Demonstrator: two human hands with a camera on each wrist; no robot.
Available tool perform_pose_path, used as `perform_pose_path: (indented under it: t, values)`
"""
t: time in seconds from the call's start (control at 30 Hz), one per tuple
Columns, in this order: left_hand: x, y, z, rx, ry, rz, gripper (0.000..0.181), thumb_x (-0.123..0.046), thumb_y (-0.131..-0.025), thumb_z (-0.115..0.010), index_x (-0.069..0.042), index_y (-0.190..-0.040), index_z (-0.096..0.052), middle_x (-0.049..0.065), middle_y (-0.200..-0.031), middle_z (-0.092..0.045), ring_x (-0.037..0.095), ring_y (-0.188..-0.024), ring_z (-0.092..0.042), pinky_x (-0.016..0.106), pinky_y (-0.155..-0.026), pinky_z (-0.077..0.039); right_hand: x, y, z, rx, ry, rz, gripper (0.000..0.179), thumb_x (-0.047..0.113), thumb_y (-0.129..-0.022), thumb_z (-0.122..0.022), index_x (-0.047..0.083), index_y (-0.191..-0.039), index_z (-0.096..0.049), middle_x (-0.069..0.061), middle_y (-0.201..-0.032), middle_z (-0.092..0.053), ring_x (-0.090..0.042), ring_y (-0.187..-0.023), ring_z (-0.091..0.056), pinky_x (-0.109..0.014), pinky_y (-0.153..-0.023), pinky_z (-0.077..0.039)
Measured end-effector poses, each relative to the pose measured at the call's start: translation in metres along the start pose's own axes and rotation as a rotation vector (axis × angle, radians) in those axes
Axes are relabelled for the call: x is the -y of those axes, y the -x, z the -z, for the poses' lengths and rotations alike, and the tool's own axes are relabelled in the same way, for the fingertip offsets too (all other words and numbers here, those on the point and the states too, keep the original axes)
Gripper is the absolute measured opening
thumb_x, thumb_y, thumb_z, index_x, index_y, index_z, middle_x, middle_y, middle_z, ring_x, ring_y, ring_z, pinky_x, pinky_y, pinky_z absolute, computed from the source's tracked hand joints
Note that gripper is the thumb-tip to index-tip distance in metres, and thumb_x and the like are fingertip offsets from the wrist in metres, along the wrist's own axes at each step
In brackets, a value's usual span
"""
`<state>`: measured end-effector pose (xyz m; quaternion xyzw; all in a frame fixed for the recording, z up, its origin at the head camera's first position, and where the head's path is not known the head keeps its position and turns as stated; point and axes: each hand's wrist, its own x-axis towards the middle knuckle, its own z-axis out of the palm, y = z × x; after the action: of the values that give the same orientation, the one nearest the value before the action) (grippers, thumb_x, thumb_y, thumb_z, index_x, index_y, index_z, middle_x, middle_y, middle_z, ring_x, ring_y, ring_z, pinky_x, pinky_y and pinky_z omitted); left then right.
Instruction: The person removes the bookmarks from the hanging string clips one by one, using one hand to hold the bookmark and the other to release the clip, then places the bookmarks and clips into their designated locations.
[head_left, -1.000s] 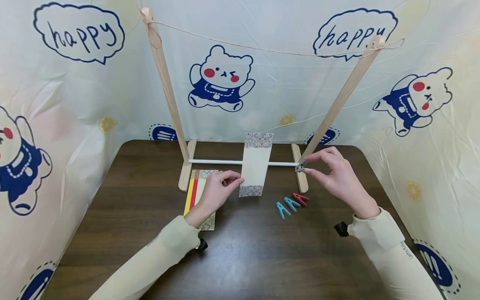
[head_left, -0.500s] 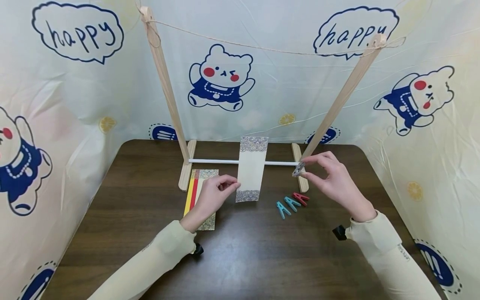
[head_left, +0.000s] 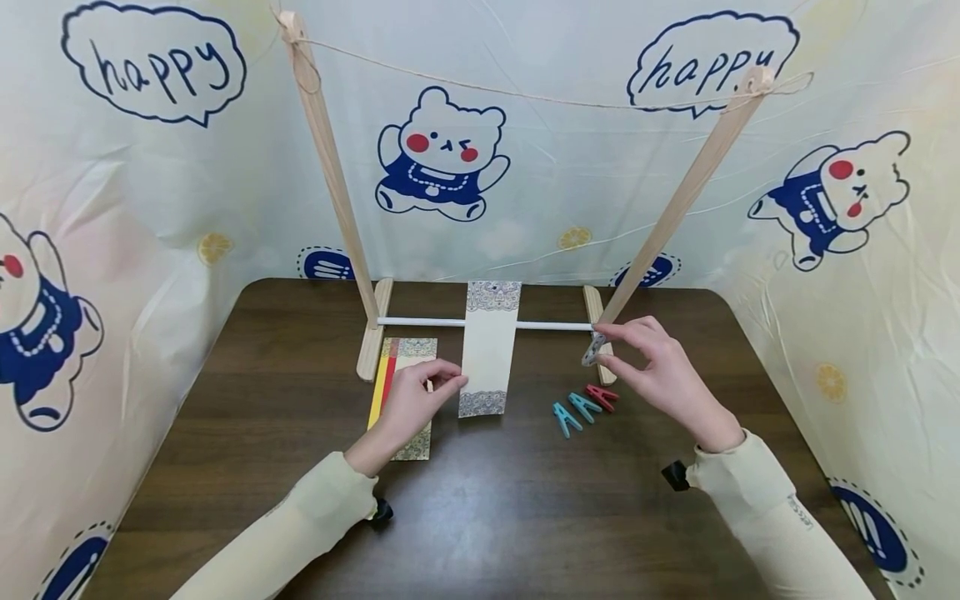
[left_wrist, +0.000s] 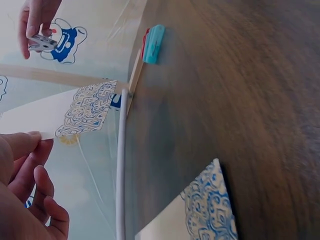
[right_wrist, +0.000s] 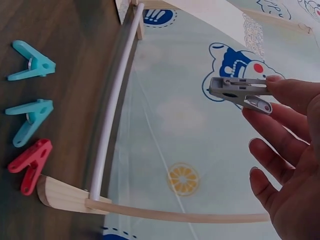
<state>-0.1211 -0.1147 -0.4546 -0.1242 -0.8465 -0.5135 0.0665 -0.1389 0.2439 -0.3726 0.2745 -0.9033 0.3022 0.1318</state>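
Note:
My left hand (head_left: 417, 394) pinches the left edge of a cream paper strip (head_left: 489, 350) with patterned bands at both ends. The strip is held up above the table, in front of the white rod (head_left: 555, 326). In the left wrist view, thumb and forefinger grip its edge near one band. My right hand (head_left: 660, 371) pinches a grey clothespin (head_left: 593, 349) between thumb and fingers; the right wrist view shows the clothespin (right_wrist: 241, 92) apart from the strip. Below that hand lie two teal clothespins (head_left: 566, 420) and a red clothespin (head_left: 601, 397).
A wooden stand has a left post (head_left: 328, 167) and a right post (head_left: 686, 196), with a string (head_left: 465, 86) tied between their tops. More patterned paper, with yellow and red stripes (head_left: 387, 385), lies on the brown table (head_left: 495, 517) under my left hand.
My left hand has moved left and slightly toward me with the paper strip. My right hand has lowered a little, and the grey clothespin has tilted in its fingers.

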Motion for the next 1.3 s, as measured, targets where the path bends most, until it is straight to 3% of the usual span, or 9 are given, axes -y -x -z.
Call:
perform_pose_path:
  t: [0.17,0.43,0.77,0.93,1.17,1.3]
  values:
    - [0.004,0.005,0.004,0.003,0.016,0.013,0.004,-0.013,-0.093,-0.079,-0.011,-0.096,-0.08,-0.005,-0.08,-0.071,0.012,-0.071,-0.055,0.024,-0.063,-0.045,-0.003,0.004,-0.006,0.03,-0.01,-0.019,0.04,0.004,-0.087,-0.083,0.008,-0.126,-0.073,-0.005,-0.113,-0.074,-0.023,-0.107,-0.059,-0.036,-0.082,-0.053]
    - [0.013,0.015,0.01,0.003,0.017,0.061,0.004,-0.013,-0.093,-0.08,-0.01,-0.095,-0.079,-0.005,-0.078,-0.069,0.011,-0.07,-0.054,0.024,-0.06,-0.043,-0.007,0.015,-0.018,0.102,-0.061,-0.107,0.038,0.01,-0.09,-0.082,0.009,-0.127,-0.07,-0.009,-0.121,-0.068,-0.028,-0.11,-0.063,-0.039,-0.079,-0.056]
    - [0.026,0.025,0.021,-0.003,0.016,0.15,0.006,-0.013,-0.093,-0.079,-0.007,-0.097,-0.079,0.0,-0.082,-0.072,0.011,-0.071,-0.054,0.023,-0.065,-0.045,-0.016,0.023,-0.034,0.075,-0.063,-0.031,0.04,0.007,-0.09,-0.08,0.007,-0.129,-0.071,-0.008,-0.117,-0.071,-0.023,-0.106,-0.061,-0.029,-0.07,-0.052]
    - [0.031,0.029,0.025,0.003,0.012,0.198,0.008,-0.013,-0.094,-0.079,-0.006,-0.098,-0.078,0.002,-0.083,-0.073,0.012,-0.072,-0.055,0.023,-0.066,-0.044,-0.016,0.026,-0.04,0.111,-0.086,-0.066,0.034,0.006,-0.091,-0.08,0.007,-0.124,-0.072,-0.008,-0.107,-0.072,-0.021,-0.094,-0.062,-0.032,-0.065,-0.054]
    - [0.04,0.035,0.032,0.019,0.01,0.272,0.013,-0.015,-0.095,-0.077,-0.003,-0.102,-0.078,0.005,-0.087,-0.075,0.013,-0.073,-0.057,0.023,-0.065,-0.046,-0.02,0.029,-0.049,0.154,-0.115,-0.096,0.03,0.004,-0.09,-0.08,0.005,-0.119,-0.07,-0.004,-0.104,-0.075,-0.027,-0.091,-0.072,-0.038,-0.076,-0.06]
    - [0.043,0.037,0.036,0.025,0.016,0.3,0.016,-0.015,-0.095,-0.077,-0.002,-0.104,-0.078,0.006,-0.088,-0.075,0.015,-0.074,-0.057,0.023,-0.064,-0.047,-0.021,0.032,-0.051,0.157,-0.134,-0.104,0.032,0.002,-0.09,-0.08,0.006,-0.119,-0.069,-0.007,-0.105,-0.074,-0.026,-0.089,-0.072,-0.044,-0.075,-0.062]
